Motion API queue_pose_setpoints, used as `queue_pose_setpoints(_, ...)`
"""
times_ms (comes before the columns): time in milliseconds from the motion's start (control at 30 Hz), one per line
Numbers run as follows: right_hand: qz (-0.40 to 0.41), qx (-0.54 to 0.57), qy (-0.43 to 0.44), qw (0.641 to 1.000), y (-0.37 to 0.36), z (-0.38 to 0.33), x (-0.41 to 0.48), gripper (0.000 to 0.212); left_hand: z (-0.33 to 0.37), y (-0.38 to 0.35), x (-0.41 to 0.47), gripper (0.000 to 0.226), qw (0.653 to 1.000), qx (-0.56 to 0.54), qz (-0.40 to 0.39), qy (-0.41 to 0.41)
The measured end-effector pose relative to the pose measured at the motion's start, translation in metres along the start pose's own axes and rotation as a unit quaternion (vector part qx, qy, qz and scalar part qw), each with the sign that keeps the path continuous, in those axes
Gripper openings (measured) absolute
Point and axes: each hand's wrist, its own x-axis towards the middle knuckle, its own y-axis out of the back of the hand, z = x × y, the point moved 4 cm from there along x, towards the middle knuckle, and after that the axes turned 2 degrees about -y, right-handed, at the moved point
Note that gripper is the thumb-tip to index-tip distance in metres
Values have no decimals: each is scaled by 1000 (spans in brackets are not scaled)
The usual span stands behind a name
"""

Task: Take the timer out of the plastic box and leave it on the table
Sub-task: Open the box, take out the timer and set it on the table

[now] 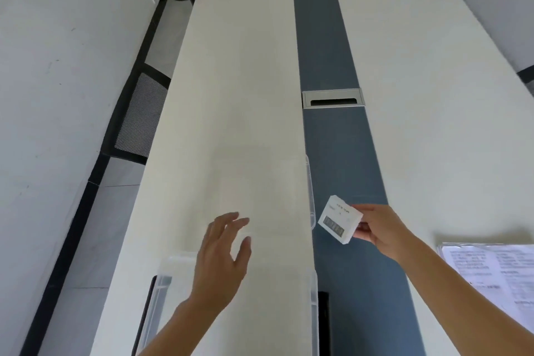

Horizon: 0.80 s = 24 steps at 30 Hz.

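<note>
Stretching away from the camera, the long white worktop [245, 66] carries a blue-grey centre strip [326, 37] with metal cable ports. The clear plastic box [164, 283] sits at the near edge, and the left hand [222, 257] hovers above it with fingers spread, grasping nothing. The right hand [378, 231] pinches the white timer [339, 218] by one corner, holding it tilted over the blue strip, outside the box. Printed papers [491, 272] lie at far right.
</note>
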Motion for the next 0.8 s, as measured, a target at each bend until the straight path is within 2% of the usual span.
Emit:
queue_pose_setpoints(133, -111, -36, -22, 993, -6, 15, -25, 27, 43, -45, 23, 27, 979, -144, -145, 26)
queue_pose_setpoints(233, -146, -44, -21, 988, -8, 18, -41, 24, 61, -75, 30, 28, 949, -186, -242, 82)
queue_pose_setpoints(300, -156, -40, -22, 987, -6, 19, -46, 21, 67, -89, 32, 26, 929, -222, -275, 112)
queue_pose_setpoints(567, -148, 63, -37, 986, 7, 20, -60, 24, 82, -107, 29, 15, 852, -370, -268, 257)
queue_pose_setpoints(633, -91, 52, -2, 995, 12, 23, -63, 26, 80, -112, 30, 18, 838, -380, -251, 299)
queue_pose_setpoints(733, 11, 18, 98, 995, 21, 26, -74, 27, 73, -120, 31, 20, 833, -365, -223, 351)
queue_pose_setpoints(800, 18, -49, 163, 985, 19, 30, -85, 44, 71, -128, 32, 19, 824, -367, -212, 376)
